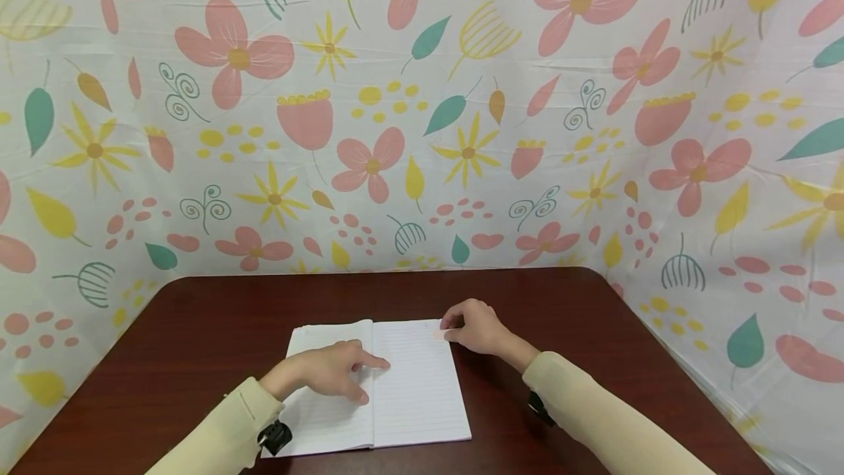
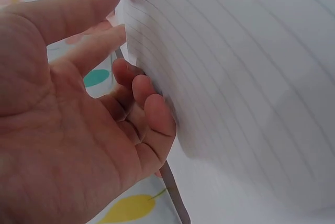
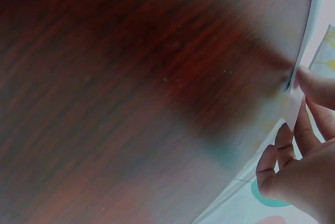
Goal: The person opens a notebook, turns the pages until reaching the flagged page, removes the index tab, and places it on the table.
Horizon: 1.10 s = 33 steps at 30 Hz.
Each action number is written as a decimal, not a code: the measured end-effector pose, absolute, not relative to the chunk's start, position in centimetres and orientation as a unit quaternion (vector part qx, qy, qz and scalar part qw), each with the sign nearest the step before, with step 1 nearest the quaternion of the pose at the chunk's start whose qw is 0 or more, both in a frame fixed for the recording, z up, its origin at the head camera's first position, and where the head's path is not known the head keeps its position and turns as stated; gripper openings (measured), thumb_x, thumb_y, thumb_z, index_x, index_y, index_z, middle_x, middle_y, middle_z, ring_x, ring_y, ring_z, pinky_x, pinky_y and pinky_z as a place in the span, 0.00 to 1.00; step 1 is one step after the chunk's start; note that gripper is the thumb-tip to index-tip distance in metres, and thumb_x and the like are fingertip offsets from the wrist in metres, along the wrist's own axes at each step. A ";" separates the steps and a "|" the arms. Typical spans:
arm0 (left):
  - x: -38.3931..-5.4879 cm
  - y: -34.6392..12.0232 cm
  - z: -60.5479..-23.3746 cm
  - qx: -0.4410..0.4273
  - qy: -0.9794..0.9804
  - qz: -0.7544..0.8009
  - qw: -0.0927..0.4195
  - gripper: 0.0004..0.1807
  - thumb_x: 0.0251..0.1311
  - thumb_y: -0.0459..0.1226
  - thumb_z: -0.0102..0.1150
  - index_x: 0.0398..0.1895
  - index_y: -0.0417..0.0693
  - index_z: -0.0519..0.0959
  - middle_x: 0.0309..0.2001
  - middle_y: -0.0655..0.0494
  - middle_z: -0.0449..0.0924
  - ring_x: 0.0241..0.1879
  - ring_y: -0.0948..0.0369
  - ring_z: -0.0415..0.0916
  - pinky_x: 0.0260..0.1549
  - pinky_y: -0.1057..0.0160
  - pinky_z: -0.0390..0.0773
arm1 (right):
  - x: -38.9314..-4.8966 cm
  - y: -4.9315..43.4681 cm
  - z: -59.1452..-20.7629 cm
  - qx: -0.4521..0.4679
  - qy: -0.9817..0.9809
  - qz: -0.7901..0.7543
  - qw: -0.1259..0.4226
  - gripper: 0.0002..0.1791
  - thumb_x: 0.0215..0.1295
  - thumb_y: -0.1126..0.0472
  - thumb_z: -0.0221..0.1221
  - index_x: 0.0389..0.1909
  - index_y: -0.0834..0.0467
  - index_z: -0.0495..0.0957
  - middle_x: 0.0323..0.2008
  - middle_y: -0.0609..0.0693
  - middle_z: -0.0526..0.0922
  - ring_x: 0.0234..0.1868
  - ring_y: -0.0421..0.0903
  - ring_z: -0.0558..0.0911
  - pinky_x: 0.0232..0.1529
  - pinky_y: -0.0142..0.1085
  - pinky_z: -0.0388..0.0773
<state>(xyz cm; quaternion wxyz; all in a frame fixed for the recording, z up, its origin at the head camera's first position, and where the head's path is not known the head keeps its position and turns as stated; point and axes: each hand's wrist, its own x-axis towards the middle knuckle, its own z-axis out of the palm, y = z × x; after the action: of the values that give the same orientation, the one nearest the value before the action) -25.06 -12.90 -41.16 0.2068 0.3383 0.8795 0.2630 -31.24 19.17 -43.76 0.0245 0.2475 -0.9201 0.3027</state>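
An open lined notebook (image 1: 422, 405) lies flat on the dark table, its ruled pages bare of any clear writing. Over the left page and the centre fold is my left hand (image 1: 330, 370), index finger and thumb stretched out. The left wrist view shows that thumb and index finger touching the lined paper (image 2: 251, 82), the other fingers bent loosely. At the notebook's top right corner my right hand (image 1: 481, 327) pinches the page between thumb and fingers. A small page corner (image 3: 294, 108) pokes out below the thumb in the right wrist view.
The dark brown table (image 1: 224, 336) surrounds the notebook on all sides. A floral cloth (image 1: 422, 167) hangs behind the table and along its sides. Black wrist devices, such as the left one (image 1: 274, 437), sit at both sleeve cuffs.
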 end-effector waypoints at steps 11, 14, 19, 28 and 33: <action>-24.7 -12.9 -41.1 0.320 0.880 0.291 0.198 0.35 0.54 0.31 0.78 0.69 0.45 0.81 0.35 0.51 0.66 0.37 0.61 0.59 0.38 0.61 0.62 | -31.3 19.1 -43.7 0.258 -0.915 0.310 0.025 0.05 0.63 0.70 0.72 0.32 0.57 0.88 0.29 0.44 0.85 0.32 0.40 0.79 0.39 0.43 0.79; -24.8 -12.7 -41.2 0.318 0.877 0.303 0.194 0.35 0.52 0.29 0.78 0.68 0.42 0.81 0.33 0.51 0.66 0.35 0.60 0.60 0.37 0.62 0.62 | -31.2 19.2 -43.7 0.259 -0.915 0.309 0.028 0.05 0.63 0.70 0.72 0.32 0.58 0.87 0.29 0.44 0.85 0.32 0.41 0.78 0.39 0.43 0.78; -24.9 -12.8 -41.1 0.316 0.875 0.311 0.193 0.35 0.51 0.29 0.79 0.67 0.42 0.82 0.32 0.53 0.66 0.35 0.61 0.61 0.36 0.62 0.63 | -31.3 19.2 -43.8 0.259 -0.913 0.313 0.031 0.04 0.62 0.69 0.73 0.32 0.59 0.88 0.28 0.43 0.84 0.31 0.40 0.78 0.38 0.41 0.78; -25.3 -13.0 -41.4 0.334 0.871 0.306 0.188 0.35 0.53 0.31 0.79 0.67 0.42 0.81 0.31 0.56 0.64 0.35 0.61 0.61 0.35 0.62 0.64 | -31.3 19.4 -43.8 0.265 -0.910 0.317 0.022 0.03 0.65 0.67 0.72 0.33 0.61 0.87 0.29 0.44 0.85 0.31 0.40 0.78 0.37 0.38 0.79; -25.4 -13.0 -41.7 0.334 0.869 0.312 0.187 0.35 0.51 0.30 0.80 0.67 0.42 0.82 0.30 0.55 0.65 0.34 0.61 0.60 0.34 0.62 0.63 | -31.3 19.4 -43.9 0.268 -0.909 0.318 0.022 0.04 0.65 0.68 0.72 0.32 0.59 0.86 0.29 0.45 0.84 0.31 0.41 0.78 0.37 0.38 0.78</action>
<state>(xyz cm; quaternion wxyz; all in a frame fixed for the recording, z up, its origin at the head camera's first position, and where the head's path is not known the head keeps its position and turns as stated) -25.38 -13.05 -41.66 0.1872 0.3342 0.8694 0.3121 -31.29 19.39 -43.87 0.0216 0.2684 -0.9089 0.3184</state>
